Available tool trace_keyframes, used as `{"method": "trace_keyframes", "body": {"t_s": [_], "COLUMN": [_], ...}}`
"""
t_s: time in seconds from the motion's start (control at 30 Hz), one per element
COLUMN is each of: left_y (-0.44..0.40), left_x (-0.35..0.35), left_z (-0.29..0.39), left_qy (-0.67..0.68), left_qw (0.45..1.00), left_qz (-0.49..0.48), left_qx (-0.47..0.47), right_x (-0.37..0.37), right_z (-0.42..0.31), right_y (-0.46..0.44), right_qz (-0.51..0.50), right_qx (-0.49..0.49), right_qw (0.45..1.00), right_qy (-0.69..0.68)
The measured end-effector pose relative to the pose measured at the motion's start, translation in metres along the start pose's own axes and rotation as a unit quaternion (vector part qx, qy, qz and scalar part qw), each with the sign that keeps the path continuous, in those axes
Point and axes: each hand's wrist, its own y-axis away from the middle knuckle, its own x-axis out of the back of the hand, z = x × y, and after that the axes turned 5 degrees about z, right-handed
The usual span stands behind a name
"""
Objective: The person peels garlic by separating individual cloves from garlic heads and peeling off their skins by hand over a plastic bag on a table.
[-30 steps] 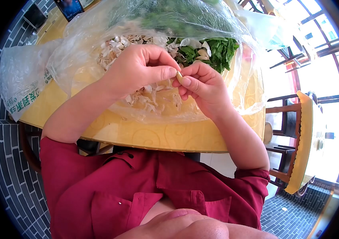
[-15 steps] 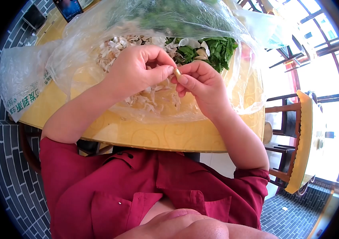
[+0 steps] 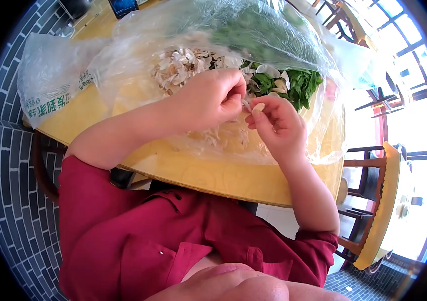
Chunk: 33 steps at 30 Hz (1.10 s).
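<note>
My right hand [image 3: 281, 125] pinches a pale garlic clove [image 3: 258, 108] between thumb and finger. Close beside it, my left hand [image 3: 211, 98] is closed, its fingertips on a thin bit of garlic skin [image 3: 246, 104] at the clove's side. Both hands are above the yellow-covered table [image 3: 213, 173]. Behind them lies a heap of papery garlic skins [image 3: 181, 67], and to its right are green leaves [image 3: 303, 85] with a few peeled cloves [image 3: 279, 84] on them. More loose skins are scattered beneath my hands on clear plastic.
A large clear plastic bag [image 3: 203, 25] with greens spreads over the table's far side. A printed plastic bag [image 3: 48, 95] lies at the left edge, near a phone [image 3: 123, 7] at the back. Chairs and another table [image 3: 386, 205] stand to the right.
My left hand has turned with its fingers curled inward and drawn slightly away from the clove. The clove stays in my right hand, now showing paler. The whole view has shifted.
</note>
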Motion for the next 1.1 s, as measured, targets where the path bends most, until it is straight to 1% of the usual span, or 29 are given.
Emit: {"method": "trace_keyframes", "body": {"t_s": [0.03,0.13,0.23,0.33,0.43,0.53,0.63,0.73,0.77,0.87,0.9,1.0,1.1], "left_y": [-0.001,-0.003,-0.007,-0.009,-0.009,-0.008,-0.008,-0.008,-0.008,-0.009,-0.008,-0.006,-0.006], "left_x": [0.001,0.006,0.009,0.010,0.012,0.008,0.007,0.009,0.009,0.008,0.008,0.011,0.012], "left_z": [0.001,0.004,0.003,-0.006,-0.006,-0.012,-0.010,0.000,-0.002,-0.009,-0.008,-0.003,0.002], "left_qy": [0.013,0.027,0.049,0.051,0.013,0.003,0.009,0.123,0.144,0.203,0.191,0.164,0.150], "left_qw": [1.000,0.996,0.990,0.995,0.999,0.999,1.000,0.986,0.982,0.972,0.974,0.976,0.974], "left_qz": [-0.003,-0.009,0.018,0.033,0.019,0.034,0.021,-0.010,-0.018,-0.033,-0.047,-0.079,-0.103], "left_qx": [0.027,0.079,0.131,0.078,0.032,-0.013,0.018,0.116,0.118,0.114,0.115,0.123,0.138], "right_x": [0.001,0.004,0.008,0.005,0.005,0.006,0.003,0.004,0.004,0.001,0.001,0.004,0.001], "right_z": [-0.003,-0.013,-0.016,-0.010,-0.007,-0.012,-0.004,-0.003,-0.003,-0.006,-0.007,-0.007,0.003], "right_y": [0.000,-0.001,-0.003,-0.005,-0.007,-0.007,-0.007,-0.008,-0.008,-0.007,-0.006,-0.006,-0.004], "right_qz": [0.002,0.003,-0.004,-0.015,-0.037,-0.042,-0.036,-0.043,-0.046,-0.020,-0.014,-0.036,-0.015], "right_qx": [-0.005,-0.043,-0.026,-0.040,-0.040,-0.103,-0.087,-0.074,-0.070,-0.100,-0.107,-0.112,-0.046], "right_qw": [1.000,0.991,0.990,0.985,0.986,0.981,0.985,0.990,0.991,0.981,0.977,0.982,0.994], "right_qy": [-0.017,-0.125,-0.139,-0.165,-0.155,-0.160,-0.148,-0.110,-0.105,-0.164,-0.184,-0.147,-0.101]}}
